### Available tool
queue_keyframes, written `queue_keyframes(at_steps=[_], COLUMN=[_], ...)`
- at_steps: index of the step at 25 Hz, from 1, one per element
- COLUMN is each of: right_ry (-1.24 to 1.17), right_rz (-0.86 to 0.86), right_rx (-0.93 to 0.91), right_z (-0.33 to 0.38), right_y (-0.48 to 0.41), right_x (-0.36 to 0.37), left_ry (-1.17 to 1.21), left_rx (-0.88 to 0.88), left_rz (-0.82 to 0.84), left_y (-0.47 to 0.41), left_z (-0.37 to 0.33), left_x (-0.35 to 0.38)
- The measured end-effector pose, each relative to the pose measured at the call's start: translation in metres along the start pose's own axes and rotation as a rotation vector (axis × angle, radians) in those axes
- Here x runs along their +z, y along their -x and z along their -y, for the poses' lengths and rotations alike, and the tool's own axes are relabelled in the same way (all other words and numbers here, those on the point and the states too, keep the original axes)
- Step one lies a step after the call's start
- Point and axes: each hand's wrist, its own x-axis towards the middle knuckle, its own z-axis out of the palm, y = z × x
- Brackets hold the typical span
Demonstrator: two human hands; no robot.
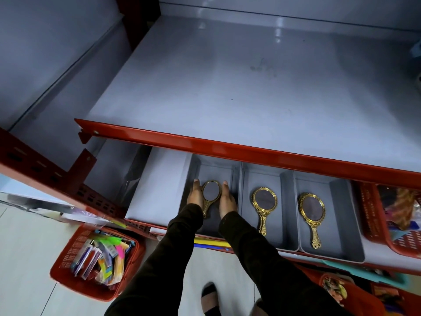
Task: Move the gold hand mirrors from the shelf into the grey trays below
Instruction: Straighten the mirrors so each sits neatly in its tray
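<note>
Three grey trays sit side by side on the lower shelf [157,192], under the red front lip of the upper shelf [227,83], whose grey board shows bare in our view. Going left to right, we first see a red basket [68,267] on the floor, filled with a jumble of bright packets. Next comes the left tray [193,169], which our two hands have reached into. The left hand [196,195] and the right hand [227,199] are held apart with fingers straight, one on each side of the first gold mirror [210,195]. They flank its oval head closely, and the left palm seems to touch the frame; we cannot tell whether the right one does. Neither hand is closed around it. This mirror lies glass up with its handle pointing toward us, between our dark sleeves.

The middle tray [248,222] holds the second gold mirror [263,206], flat, glass up, handle toward us. The right tray [346,224] holds the third gold mirror [311,216], lying the same way with its handle angled slightly to the right. Just beside that tray, at the right edge, stands a red mesh basket [373,215] with colourful goods inside that we cannot make out.
</note>
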Motion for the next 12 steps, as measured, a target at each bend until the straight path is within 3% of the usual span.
queue_keyframes(at_steps=[12], right_ry=[-0.025], right_rz=[0.016], right_rx=[-0.008], right_z=[0.002], right_y=[0.002], right_x=[-0.001], left_ry=[0.036], left_rx=[0.023], left_rz=[-0.017], left_y=[0.01], left_z=[0.004], left_x=[-0.001])
